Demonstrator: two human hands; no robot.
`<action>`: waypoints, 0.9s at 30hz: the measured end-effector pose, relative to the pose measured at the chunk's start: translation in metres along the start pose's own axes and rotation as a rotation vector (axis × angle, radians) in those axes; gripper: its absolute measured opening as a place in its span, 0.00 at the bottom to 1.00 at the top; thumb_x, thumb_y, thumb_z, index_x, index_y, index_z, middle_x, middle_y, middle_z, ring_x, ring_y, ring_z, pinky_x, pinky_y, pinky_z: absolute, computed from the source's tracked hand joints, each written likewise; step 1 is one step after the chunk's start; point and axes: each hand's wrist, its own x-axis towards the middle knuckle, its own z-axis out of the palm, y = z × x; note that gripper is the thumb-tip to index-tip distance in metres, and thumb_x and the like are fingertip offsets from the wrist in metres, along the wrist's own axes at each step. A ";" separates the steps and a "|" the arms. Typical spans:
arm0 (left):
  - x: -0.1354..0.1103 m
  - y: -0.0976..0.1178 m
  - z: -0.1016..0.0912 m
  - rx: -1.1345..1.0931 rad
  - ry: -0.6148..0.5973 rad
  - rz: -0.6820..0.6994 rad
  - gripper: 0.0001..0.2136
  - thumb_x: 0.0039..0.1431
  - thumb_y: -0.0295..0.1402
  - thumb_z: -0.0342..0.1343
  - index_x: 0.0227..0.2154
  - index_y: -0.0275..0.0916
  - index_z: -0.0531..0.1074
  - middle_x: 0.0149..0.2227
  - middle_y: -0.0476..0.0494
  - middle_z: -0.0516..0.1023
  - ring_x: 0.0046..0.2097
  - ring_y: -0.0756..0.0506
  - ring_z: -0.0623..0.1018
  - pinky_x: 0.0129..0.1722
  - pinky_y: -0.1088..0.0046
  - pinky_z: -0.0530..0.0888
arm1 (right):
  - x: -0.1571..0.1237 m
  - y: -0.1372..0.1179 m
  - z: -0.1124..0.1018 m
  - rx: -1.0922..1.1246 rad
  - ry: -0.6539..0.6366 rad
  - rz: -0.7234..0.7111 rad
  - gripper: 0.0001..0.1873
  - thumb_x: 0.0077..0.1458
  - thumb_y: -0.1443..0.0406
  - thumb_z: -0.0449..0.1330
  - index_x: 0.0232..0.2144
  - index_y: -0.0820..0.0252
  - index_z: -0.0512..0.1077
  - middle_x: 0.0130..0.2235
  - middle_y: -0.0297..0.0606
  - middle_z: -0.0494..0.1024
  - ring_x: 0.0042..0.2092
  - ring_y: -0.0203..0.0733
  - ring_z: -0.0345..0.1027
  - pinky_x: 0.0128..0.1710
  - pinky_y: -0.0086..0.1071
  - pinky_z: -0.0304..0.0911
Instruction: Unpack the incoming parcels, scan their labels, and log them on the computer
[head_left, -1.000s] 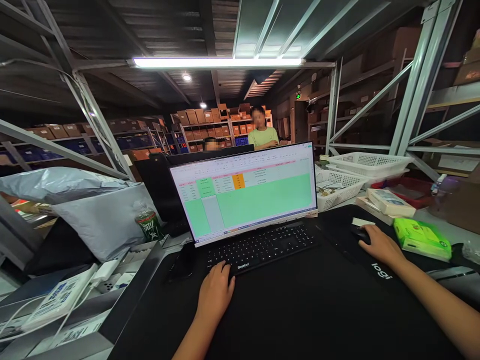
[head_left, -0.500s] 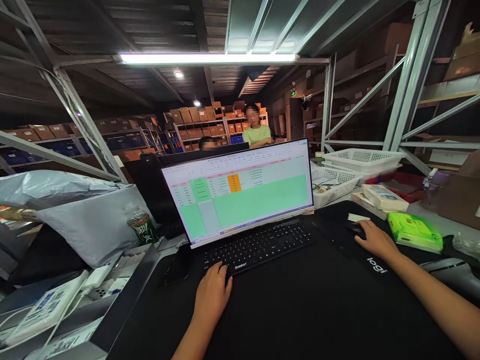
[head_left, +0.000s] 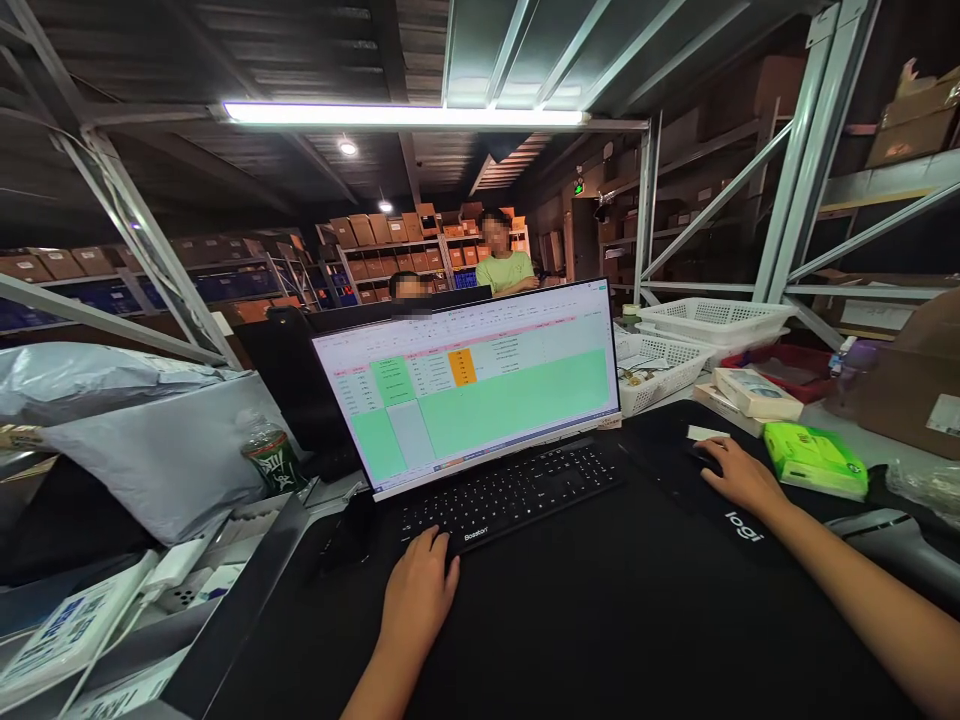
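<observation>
My left hand (head_left: 417,592) lies on the black desk mat (head_left: 600,610) with its fingertips on the near left edge of the black keyboard (head_left: 517,488), fingers slightly bent and empty. My right hand (head_left: 742,477) is cupped over a dark mouse (head_left: 705,460) at the right of the mat. Behind the keyboard a monitor (head_left: 472,385) tilts back and shows a green spreadsheet. A small white card (head_left: 707,433) lies just beyond the mouse.
White mesh baskets (head_left: 712,322), a white box (head_left: 757,392) and a green box (head_left: 814,460) stand at the right. Grey mailer bags (head_left: 150,440), a bottle (head_left: 268,455) and labels lie at the left. Two people are behind the monitor, among metal racks of cartons.
The view has drifted slightly right and down, so everything sits a little further left in the frame. Both hands stay where they were on the keyboard edge and the mouse.
</observation>
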 end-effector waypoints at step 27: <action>0.011 -0.018 0.026 -0.085 0.068 0.064 0.31 0.67 0.47 0.33 0.53 0.34 0.75 0.58 0.30 0.77 0.58 0.34 0.77 0.59 0.53 0.74 | -0.001 -0.036 -0.036 -0.076 -0.060 0.136 0.20 0.55 0.64 0.60 0.51 0.58 0.70 0.54 0.46 0.74 0.50 0.51 0.72 0.52 0.39 0.63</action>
